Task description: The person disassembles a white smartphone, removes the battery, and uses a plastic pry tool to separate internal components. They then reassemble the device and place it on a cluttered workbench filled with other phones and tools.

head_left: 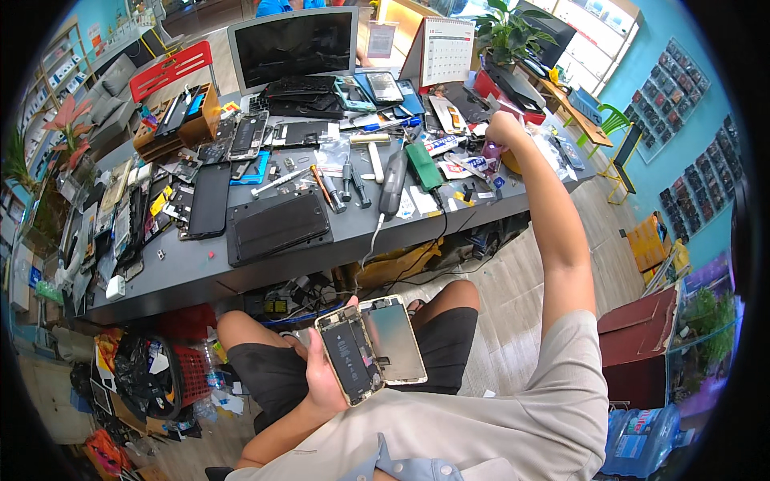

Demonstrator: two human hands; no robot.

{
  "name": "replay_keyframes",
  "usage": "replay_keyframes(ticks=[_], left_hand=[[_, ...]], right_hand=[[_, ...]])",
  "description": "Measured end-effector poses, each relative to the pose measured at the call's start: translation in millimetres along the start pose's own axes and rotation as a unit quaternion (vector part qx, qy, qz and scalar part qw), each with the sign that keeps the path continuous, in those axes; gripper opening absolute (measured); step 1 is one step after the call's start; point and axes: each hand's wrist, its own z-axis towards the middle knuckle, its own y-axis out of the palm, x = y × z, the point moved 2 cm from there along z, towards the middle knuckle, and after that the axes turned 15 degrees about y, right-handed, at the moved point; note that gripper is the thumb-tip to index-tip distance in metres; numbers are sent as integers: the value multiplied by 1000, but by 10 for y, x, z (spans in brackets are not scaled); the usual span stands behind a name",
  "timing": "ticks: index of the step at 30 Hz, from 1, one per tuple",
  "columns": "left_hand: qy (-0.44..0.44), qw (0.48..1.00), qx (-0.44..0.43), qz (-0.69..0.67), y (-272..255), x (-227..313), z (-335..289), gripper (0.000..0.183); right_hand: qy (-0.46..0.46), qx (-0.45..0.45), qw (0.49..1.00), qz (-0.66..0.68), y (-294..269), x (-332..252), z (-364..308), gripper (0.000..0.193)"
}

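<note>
Past our beige shirt [521,417], the fingers of our left hand [324,380] grip the opened phone [350,357], long axis pointing away and slightly left, short of the worktop [180,268]. Our right hand [506,130] is farther, over the worktop's right end; we cannot tell whether its fingers hold anything.

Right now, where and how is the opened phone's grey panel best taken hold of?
Probably by the long right edge of the grey panel, pinched lightly from the right. The opened phone is spread like a book, that rim is thin and uncovered, and the left hand holds the half with the black battery from the opposite side.
</note>
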Motion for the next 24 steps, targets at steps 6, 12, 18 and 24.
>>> replay_keyframes(ticks=[6, 12, 18, 24], left_hand=[[5, 1000, -15, 2, 11, -21, 5, 94], [12, 1000, -10, 10, 42, -9, -8, 93], [7, 1000, -19, -10, 49, -22, -30, 93], [9, 998, -37, -45, 29, -31, -37, 93]], right_hand=[[-7, 32, 999, -12, 70, -48, -5, 30], [59, -33, 989, -134, 155, -104, 76, 48], [138, 11, 990, -26, -55, -155, -242, 53], [104, 30, 990, -88, -201, -173, -480, 51]])
